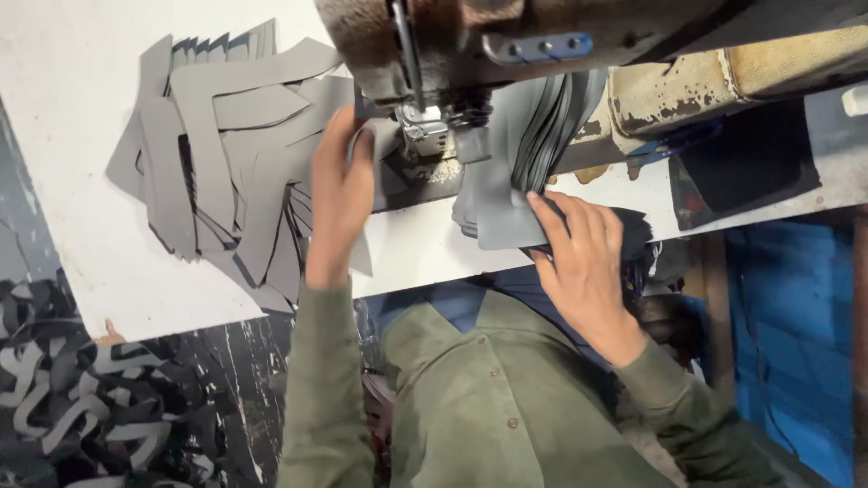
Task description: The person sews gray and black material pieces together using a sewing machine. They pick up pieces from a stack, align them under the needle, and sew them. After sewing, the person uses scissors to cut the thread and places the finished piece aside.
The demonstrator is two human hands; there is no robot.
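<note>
My left hand (339, 194) pinches a grey cut piece (366, 122) beside the sewing machine (425, 54) needle. My right hand (583, 262) lies open, fingers flat on a grey panel (502, 212).

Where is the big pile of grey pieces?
In the head view, the pile of grey pieces lies on the white table, left of the left hand and the sewing machine.

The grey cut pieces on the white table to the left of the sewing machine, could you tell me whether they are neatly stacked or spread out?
Spread out: the grey cut pieces lie fanned and overlapping at different angles across the white table.
</note>
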